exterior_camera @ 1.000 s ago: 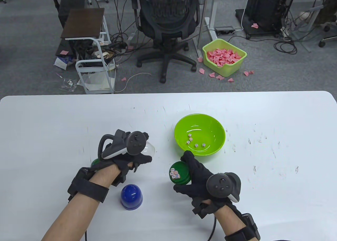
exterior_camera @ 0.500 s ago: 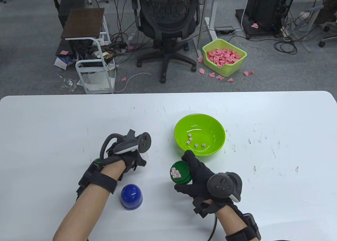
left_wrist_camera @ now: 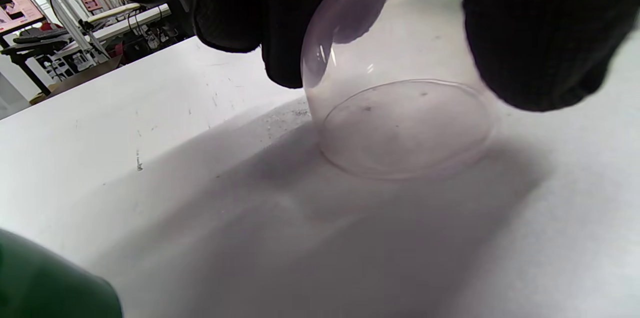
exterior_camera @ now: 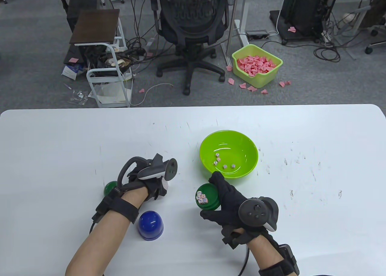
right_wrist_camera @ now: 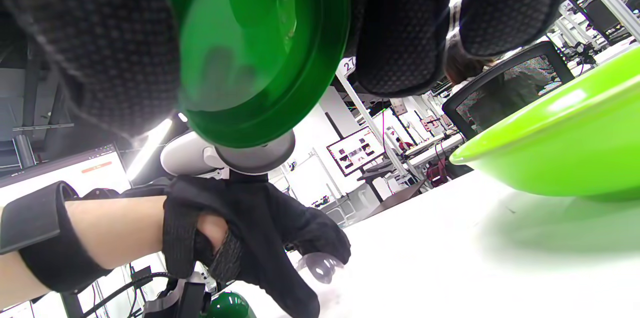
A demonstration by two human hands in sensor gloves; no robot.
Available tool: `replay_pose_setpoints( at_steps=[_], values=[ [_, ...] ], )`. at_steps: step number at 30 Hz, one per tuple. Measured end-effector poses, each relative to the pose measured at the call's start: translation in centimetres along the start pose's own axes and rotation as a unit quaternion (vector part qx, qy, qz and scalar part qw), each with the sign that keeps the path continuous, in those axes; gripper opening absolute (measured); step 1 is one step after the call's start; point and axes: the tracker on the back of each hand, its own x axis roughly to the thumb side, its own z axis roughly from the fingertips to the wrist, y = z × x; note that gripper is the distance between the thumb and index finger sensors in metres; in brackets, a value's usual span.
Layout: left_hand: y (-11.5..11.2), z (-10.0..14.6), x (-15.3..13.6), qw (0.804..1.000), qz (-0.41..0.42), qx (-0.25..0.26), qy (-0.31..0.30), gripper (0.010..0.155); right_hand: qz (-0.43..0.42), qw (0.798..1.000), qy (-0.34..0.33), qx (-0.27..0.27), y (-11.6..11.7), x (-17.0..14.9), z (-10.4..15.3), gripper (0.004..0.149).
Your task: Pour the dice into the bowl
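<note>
Midway through the pour: the right hand [exterior_camera: 233, 202] is gripping a green tray [exterior_camera: 208, 197] of about six dice [exterior_camera: 201, 197], the cluster too small to count surely, at the lime bowl's [exterior_camera: 241, 137] seven o'clock. Five dice are already lying inside. The left hand [exterior_camera: 147, 184] is clasping a clear dome [left_wrist_camera: 400, 108] against the tabletop [exterior_camera: 301, 212].

Grey carpet floor [exterior_camera: 36, 61] lies beyond the white table [exterior_camera: 90, 131]. A black office chair [exterior_camera: 191, 25] stands centre, a white cart [exterior_camera: 110, 77] left, a yellow-green bin [exterior_camera: 273, 74] of pink scraps right, cables [exterior_camera: 327, 52] trailing around.
</note>
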Motion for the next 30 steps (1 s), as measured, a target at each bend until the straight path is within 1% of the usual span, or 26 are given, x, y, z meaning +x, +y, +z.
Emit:
replay_pose_setpoints(
  at_steps=[3,7,9,14,17,21,23,27,30],
  values=[
    [0.0,0.1,0.0,1.000,0.003,-0.006,0.004,0.086,-0.001,1.000,0.001,0.000,0.0,0.0,0.0,0.109],
    [0.4,0.4,-0.5,1.000,0.022,-0.017,0.005,0.091,-0.003,1.000,0.003,-0.003,-0.2,0.0,0.0,0.109],
    [0.8,0.9,-0.8,0.999,0.033,-0.008,0.004,0.092,-0.005,1.000,0.004,-0.007,-0.4,-0.1,0.0,0.109],
    [2.5,3.2,-2.1,0.994,0.094,0.046,-0.017,0.094,-0.010,1.000,0.013,-0.017,-0.9,-0.5,0.0,0.108],
    [3.1,5.0,-2.8,0.985,0.139,0.090,-0.038,0.096,-0.013,0.999,0.021,-0.023,-1.2,-0.9,0.0,0.108],
    [3.2,6.7,-3.5,0.975,0.181,0.121,-0.051,0.096,-0.013,0.999,0.030,-0.031,-1.5,-1.2,0.1,0.108],
    [3.0,7.6,-3.9,0.968,0.204,0.133,-0.058,0.096,-0.014,0.999,0.034,-0.036,-1.7,-1.4,0.1,0.108],
    [2.3,9.7,-4.6,0.947,0.259,0.174,-0.076,0.094,-0.016,0.998,0.043,-0.042,-2.1,-1.8,0.2,0.108],
    [1.4,10.9,-5.1,0.932,0.298,0.189,-0.081,0.093,-0.017,0.998,0.049,-0.045,-2.2,-2.1,0.2,0.108]
  ],
)
